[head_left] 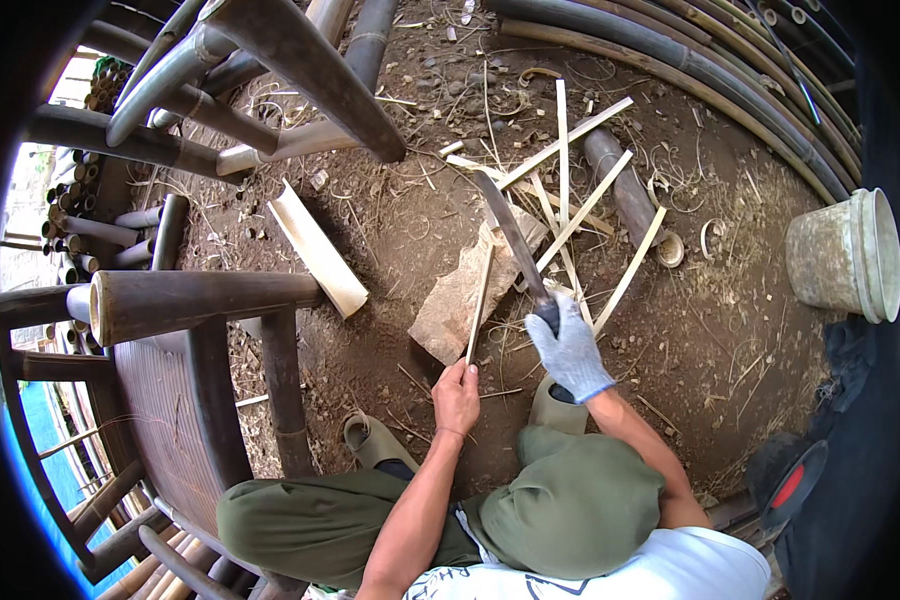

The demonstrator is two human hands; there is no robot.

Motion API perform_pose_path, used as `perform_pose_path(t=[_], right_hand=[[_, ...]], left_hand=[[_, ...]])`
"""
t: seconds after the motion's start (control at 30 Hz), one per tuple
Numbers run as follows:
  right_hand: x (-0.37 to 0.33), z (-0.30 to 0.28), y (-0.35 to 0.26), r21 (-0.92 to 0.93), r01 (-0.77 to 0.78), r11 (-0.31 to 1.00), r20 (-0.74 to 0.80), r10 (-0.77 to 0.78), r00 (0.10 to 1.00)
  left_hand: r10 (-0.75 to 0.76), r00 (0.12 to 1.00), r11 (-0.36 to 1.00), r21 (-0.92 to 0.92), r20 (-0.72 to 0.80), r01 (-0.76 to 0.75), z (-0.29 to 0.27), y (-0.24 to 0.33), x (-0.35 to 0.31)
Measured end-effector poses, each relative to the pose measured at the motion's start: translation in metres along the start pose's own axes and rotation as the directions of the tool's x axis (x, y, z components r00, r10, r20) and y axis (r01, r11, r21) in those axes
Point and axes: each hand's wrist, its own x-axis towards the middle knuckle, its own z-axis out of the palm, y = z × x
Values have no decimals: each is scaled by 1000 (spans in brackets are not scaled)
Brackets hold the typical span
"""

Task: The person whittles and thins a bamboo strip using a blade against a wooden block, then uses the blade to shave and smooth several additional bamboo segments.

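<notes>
Now we're seated low over the dirt floor, and our left hand (457,397) is bare and wrapped tight around the near end of a thin bamboo strip (480,305), holding it nearly upright so its far end rests on the flat stone (460,290) just ahead of our knees. Our right hand (570,350), in a grey knit glove, is closed firmly on the handle of a long knife (510,235), the blade running away from us and leaning left, its edge close beside the top of the strip; whether it touches we can't tell.

That strip looks light and springy to us, stiff along its length but ready to flex sideways, and its split edges are likely sharp, so low down near the end, where the bare hand has it, seems the safe place to hold. The knife looks the heavier piece.

Beyond the stone lie more pale split strips (570,175) scattered across a short dark log (620,185). A pale half-round bamboo piece (320,250) lies left, a bucket (845,255) on its side far right, and a bamboo chair (185,390) at our left.
</notes>
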Motion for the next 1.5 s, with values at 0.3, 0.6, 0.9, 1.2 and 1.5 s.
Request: perform_pose_path(t=[0.3,0.6,0.9,1.2,1.5], right_hand=[[41,55,9,-295,134,946,-38,-152,988],[25,26,-66,102,400,911,-232,-369,900],[51,26,-10,-395,4,919,156,62,986],[50,41,51,-410,102,907,111,-61,992],[31,31,9,-325,69,943,-27,-82,996]], left_hand=[[36,998,998,55,-47,-33,3,0,-1],[38,999,996,80,-38,-35,-2,3,1],[170,983,983,84,-74,-164,0,12,13],[-37,991,961,277,128,0,4,17,7],[129,992,984,122,-8,-127,-9,32,-15]])
